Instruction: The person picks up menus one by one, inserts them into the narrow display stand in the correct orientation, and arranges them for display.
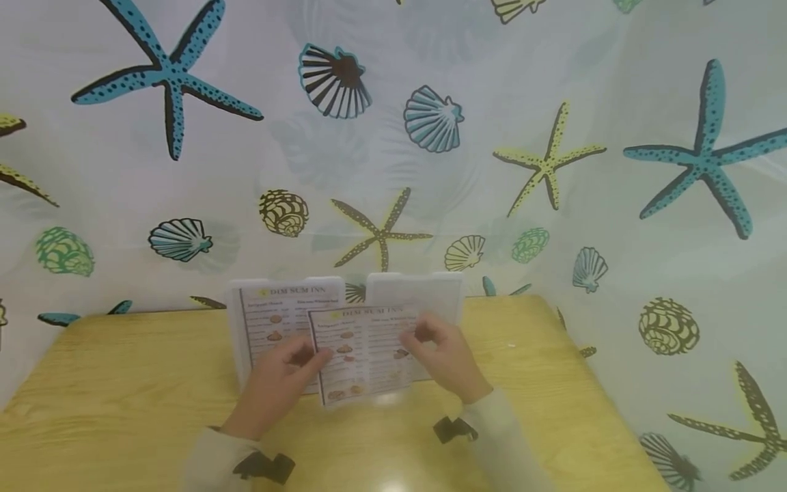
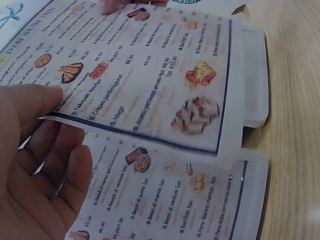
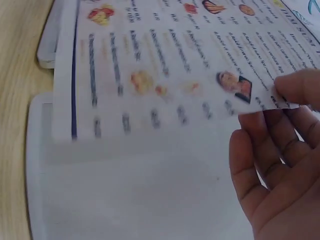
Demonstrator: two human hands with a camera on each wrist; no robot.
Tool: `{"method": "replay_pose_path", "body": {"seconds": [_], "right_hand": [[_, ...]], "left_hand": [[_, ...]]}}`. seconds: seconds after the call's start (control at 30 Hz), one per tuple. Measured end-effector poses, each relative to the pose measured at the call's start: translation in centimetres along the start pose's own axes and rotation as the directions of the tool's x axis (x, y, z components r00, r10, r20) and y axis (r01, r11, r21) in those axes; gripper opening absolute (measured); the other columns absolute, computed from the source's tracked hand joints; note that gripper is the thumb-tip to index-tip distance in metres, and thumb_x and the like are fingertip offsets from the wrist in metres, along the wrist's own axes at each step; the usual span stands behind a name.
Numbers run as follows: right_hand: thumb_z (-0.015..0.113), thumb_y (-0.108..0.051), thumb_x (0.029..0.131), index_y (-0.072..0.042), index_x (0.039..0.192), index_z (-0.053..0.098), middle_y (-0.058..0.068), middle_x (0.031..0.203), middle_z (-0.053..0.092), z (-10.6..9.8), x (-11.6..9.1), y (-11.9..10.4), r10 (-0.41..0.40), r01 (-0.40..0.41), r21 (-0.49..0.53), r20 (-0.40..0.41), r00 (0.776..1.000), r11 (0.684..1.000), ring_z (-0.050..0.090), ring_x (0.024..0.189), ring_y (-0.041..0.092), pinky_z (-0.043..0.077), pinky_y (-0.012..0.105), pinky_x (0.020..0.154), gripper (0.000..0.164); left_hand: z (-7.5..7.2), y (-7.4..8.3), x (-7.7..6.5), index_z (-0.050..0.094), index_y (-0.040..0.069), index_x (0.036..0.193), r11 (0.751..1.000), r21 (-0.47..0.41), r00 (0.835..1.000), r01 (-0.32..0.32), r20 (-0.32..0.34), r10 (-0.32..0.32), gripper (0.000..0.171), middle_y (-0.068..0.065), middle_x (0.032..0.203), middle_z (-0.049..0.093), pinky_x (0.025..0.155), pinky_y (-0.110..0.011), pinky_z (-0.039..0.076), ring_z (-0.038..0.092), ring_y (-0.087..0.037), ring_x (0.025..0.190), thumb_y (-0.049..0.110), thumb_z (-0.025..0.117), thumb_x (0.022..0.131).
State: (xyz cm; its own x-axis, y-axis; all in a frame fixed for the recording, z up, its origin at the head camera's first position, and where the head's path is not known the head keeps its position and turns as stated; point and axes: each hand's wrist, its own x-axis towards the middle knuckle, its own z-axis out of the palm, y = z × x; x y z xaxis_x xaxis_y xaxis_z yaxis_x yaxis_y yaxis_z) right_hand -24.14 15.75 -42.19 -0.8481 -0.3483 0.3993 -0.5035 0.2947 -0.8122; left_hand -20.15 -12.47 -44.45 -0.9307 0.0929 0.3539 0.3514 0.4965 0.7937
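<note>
Both hands hold up one printed menu sheet (image 1: 363, 355) headed "DIM SUM INN", with small food pictures and prices. My left hand (image 1: 277, 379) pinches its left edge between thumb and fingers, as the left wrist view also shows. At the opposite edge, my right hand (image 1: 445, 355) pinches the paper with the thumb on top. Behind the sheet on the left is a white board with a like menu (image 1: 258, 301) on it. On the right, partly covered by the sheet, is a blank white board (image 3: 125, 190) with rounded corners.
Beneath everything is a wooden table (image 1: 123, 389). A pale curtain (image 1: 381, 164) printed with starfish and shells hangs behind the table and along its right side. Dark straps (image 1: 264, 468) sit on both wrists over light sleeves.
</note>
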Motion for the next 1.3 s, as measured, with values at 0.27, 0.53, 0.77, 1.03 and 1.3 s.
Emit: {"method": "replay_pose_path", "body": {"seconds": [0.27, 0.53, 0.77, 1.03, 1.3], "right_hand": [[0.064, -0.01, 0.102, -0.01, 0.109, 0.07, 0.003, 0.104, 0.075, 0.8, -0.3, -0.1, -0.007, 0.007, 0.047, 0.003, 1.0, 0.999, 0.071, 0.087, 0.017, 0.056, 0.036, 0.09, 0.009], [0.064, -0.01, 0.102, -0.009, 0.104, 0.07, 0.004, 0.105, 0.075, 1.8, -0.3, 0.3, -0.03, 0.035, 0.071, -0.065, 0.997, 0.997, 0.069, 0.088, 0.016, 0.056, 0.033, 0.09, 0.006], [0.065, -0.01, 0.101, -0.005, 0.104, 0.068, 0.009, 0.098, 0.074, 2.2, -0.5, -0.1, -0.034, 0.042, 0.125, -0.064, 0.997, 0.991, 0.069, 0.085, 0.017, 0.055, 0.03, 0.086, 0.006], [0.067, -0.007, 0.099, -0.005, 0.107, 0.069, 0.01, 0.104, 0.072, 2.5, -0.6, 0.2, -0.036, 0.039, 0.116, -0.032, 0.999, 0.992, 0.065, 0.093, 0.016, 0.054, 0.03, 0.084, 0.008], [0.064, -0.009, 0.102, -0.005, 0.109, 0.069, 0.01, 0.11, 0.073, 2.5, -0.5, 0.3, -0.022, 0.022, 0.152, -0.004, 1.0, 0.988, 0.068, 0.098, 0.018, 0.059, 0.034, 0.087, 0.01]], "left_hand": [[-1.3, 0.4, 0.2, 0.069, 0.015, 0.109, 1.0, 0.015, 1.0, -0.006, -0.025, 0.006, 0.017, 0.002, 0.101, 0.069, 0.079, -0.028, 0.056, 0.064, -0.014, 0.091, 0.029, 0.071, 0.099], [-2.4, -0.7, 0.4, 0.07, 0.021, 0.121, 0.997, -0.059, 0.991, -0.049, 0.123, 0.056, 0.028, 0.008, 0.104, 0.073, 0.081, -0.031, 0.057, 0.068, -0.011, 0.089, 0.031, 0.075, 0.096], [-2.6, -0.9, 0.3, 0.073, 0.021, 0.115, 0.998, -0.063, 0.978, -0.009, 0.207, 0.022, 0.025, 0.008, 0.104, 0.077, 0.077, -0.03, 0.059, 0.072, -0.011, 0.089, 0.039, 0.071, 0.098], [-2.9, -0.7, 0.2, 0.072, 0.017, 0.119, 0.995, -0.09, 0.993, 0.043, 0.109, -0.033, 0.03, 0.0, 0.108, 0.076, 0.071, -0.03, 0.061, 0.073, -0.017, 0.09, 0.039, 0.069, 0.1], [-2.9, -1.0, 0.3, 0.071, 0.017, 0.115, 0.998, -0.061, 0.998, -0.005, 0.061, 0.009, 0.025, 0.002, 0.104, 0.077, 0.071, -0.029, 0.062, 0.074, -0.014, 0.087, 0.038, 0.068, 0.101]]}}
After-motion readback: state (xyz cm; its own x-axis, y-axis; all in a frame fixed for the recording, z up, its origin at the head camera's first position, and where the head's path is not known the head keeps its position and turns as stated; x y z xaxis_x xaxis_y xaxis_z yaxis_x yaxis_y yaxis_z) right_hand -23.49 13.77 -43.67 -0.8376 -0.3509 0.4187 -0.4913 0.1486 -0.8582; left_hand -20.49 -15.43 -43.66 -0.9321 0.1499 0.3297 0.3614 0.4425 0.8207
